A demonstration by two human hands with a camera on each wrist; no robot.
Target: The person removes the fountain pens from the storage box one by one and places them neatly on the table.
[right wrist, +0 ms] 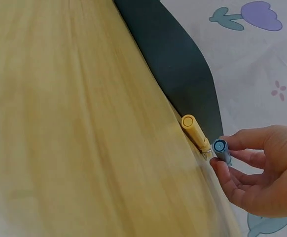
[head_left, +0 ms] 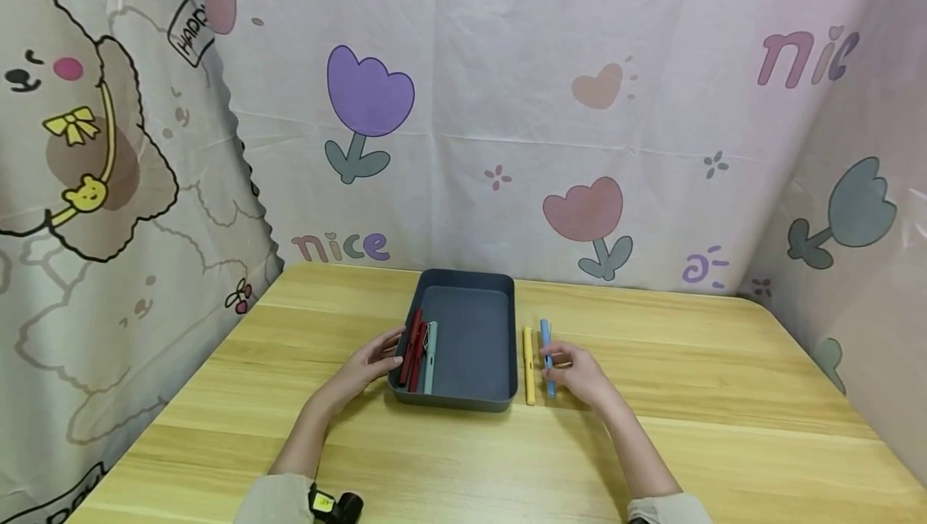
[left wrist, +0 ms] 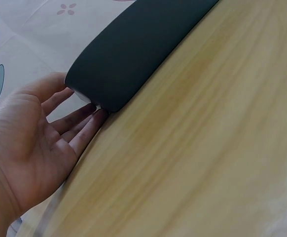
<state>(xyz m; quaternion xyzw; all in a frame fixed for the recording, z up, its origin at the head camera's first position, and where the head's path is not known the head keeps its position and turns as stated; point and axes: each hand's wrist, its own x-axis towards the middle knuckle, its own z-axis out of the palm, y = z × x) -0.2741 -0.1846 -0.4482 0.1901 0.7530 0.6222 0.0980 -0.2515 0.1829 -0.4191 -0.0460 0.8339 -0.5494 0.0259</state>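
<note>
A dark grey tray lies on the table, with two dark red pens and a grey-green pen along its left side. My left hand holds the tray's left wall, thumb by the rim; in the left wrist view the fingers of that hand reach the tray's end near its bottom edge. Right of the tray, my right hand pinches a blue pen between thumb and fingers. Beside it lies a yellow pen; the right wrist view shows both pen ends, yellow pen and blue pen.
The wooden table stretches out on both sides of the tray. A printed cloth hangs behind the table and along both sides. Near the left sleeve a small black device is strapped to the wrist.
</note>
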